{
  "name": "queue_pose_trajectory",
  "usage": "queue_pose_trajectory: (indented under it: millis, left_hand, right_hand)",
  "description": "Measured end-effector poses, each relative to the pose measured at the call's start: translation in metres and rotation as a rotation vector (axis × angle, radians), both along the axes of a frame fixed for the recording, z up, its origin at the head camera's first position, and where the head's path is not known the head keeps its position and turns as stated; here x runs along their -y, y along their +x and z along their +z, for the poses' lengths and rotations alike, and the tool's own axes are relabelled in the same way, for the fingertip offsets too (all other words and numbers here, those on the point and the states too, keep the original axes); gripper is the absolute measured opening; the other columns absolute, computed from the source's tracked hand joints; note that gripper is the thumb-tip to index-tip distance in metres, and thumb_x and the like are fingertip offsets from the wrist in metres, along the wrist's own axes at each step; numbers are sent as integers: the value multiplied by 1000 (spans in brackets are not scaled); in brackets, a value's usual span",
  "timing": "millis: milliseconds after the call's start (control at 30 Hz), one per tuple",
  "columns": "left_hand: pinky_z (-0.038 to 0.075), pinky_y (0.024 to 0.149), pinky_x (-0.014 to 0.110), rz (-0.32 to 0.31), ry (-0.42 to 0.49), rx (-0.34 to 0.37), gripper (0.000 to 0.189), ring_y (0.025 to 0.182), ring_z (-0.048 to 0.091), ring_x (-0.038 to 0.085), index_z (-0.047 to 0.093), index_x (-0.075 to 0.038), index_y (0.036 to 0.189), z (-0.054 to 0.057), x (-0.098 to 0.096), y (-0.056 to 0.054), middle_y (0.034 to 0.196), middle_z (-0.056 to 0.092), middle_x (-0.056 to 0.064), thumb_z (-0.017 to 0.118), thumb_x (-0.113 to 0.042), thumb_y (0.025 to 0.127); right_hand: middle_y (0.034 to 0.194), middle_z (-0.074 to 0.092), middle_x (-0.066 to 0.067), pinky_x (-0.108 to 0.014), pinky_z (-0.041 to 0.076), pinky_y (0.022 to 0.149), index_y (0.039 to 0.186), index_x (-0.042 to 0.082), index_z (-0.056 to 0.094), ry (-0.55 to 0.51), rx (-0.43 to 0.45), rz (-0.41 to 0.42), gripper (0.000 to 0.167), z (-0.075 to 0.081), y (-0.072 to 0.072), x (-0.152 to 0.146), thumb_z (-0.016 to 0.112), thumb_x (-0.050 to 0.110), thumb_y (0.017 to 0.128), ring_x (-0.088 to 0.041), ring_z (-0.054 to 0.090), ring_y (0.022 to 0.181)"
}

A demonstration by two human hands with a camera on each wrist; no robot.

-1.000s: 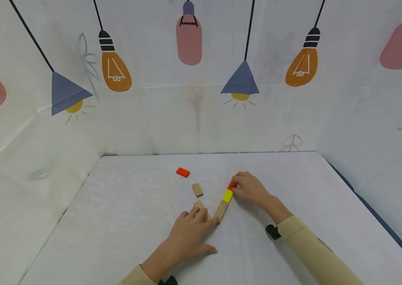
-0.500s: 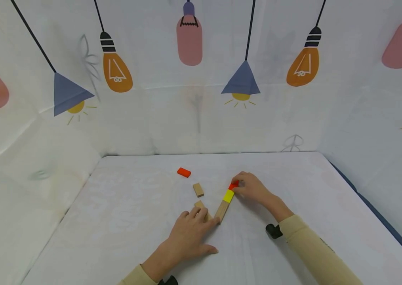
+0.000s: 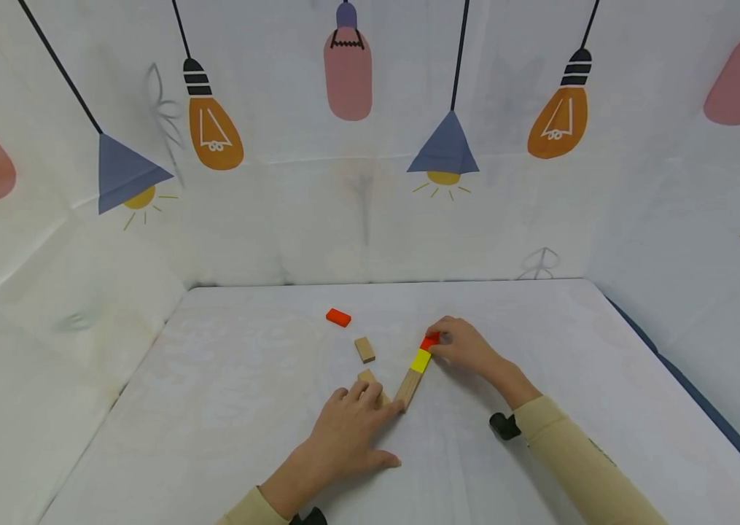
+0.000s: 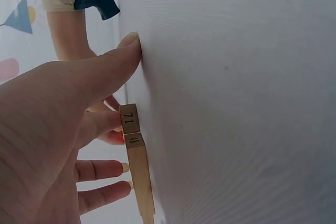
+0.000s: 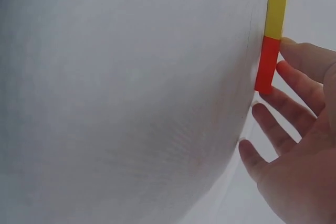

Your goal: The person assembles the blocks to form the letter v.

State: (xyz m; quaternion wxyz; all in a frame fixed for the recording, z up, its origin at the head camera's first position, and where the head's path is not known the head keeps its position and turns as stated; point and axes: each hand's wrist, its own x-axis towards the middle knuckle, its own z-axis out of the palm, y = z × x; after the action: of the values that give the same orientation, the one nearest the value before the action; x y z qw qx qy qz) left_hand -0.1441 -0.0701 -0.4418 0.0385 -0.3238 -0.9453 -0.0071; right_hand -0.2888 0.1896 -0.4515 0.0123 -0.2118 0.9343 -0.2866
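Two rows of small blocks form a V on the white table. The right row has a wooden block [image 3: 409, 388], then a yellow block [image 3: 420, 361], then a red block [image 3: 431, 341] at the far end. My right hand [image 3: 468, 351] pinches that red block; in the right wrist view its thumb [image 5: 302, 53] and fingertips touch it. My left hand [image 3: 348, 432] rests, fingers spread, over a wooden block [image 3: 366, 375] of the left row, partly hiding it. Its index finger touches the right row's near end, a wooden block marked 71 [image 4: 129, 119]; beside it lies one marked 48 [image 4: 137, 153].
A loose wooden block [image 3: 365, 350] lies beyond the left row, and another red block [image 3: 338, 317] lies farther back. White sheeting [image 3: 317, 219] printed with lamps stands behind the table [image 3: 225, 379]. A dark device [image 3: 504, 426] sits at the right wrist.
The view has shifted very slightly. Both hands and the blocks stay in place, the right fingers settling a little on the red block.
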Motion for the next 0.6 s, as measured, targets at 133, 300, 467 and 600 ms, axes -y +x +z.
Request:
queue_pose_trajectory:
  millis: [133,300,467,600]
  left_hand:
    - [48,85,42,-8,9,32,74,112,46,17,51,-40,141,1,1,-3,119,51,-2,66,-73,76]
    - [47,81,37,-41,37,19,66,108,45,13,57,-40,137,3,5,-10,113,51,-5,70,-67,79]
    - [44,74,30,-56,44,53,55,99,46,10,62,-40,132,9,7,-18,108,52,-7,72,-61,81]
    - [41,68,24,-68,48,118,46,91,46,8,65,-40,127,12,8,-29,103,54,-8,72,-55,84]
  right_hand:
    - [115,68,-7,-48,48,98,112,10,71,0,9,1,26,0,1,-2,69,14,87,-24,58,104]
    - [115,67,-6,-47,48,96,113,11,71,-5,20,-2,26,0,1,-2,70,15,87,-23,57,102]
    - [115,67,-5,-46,47,96,113,12,71,-7,19,0,26,-1,0,-3,70,15,87,-23,57,103]
    - [114,68,-6,-47,47,97,112,11,71,-22,24,-3,26,-1,0,-3,70,14,87,-24,58,104]
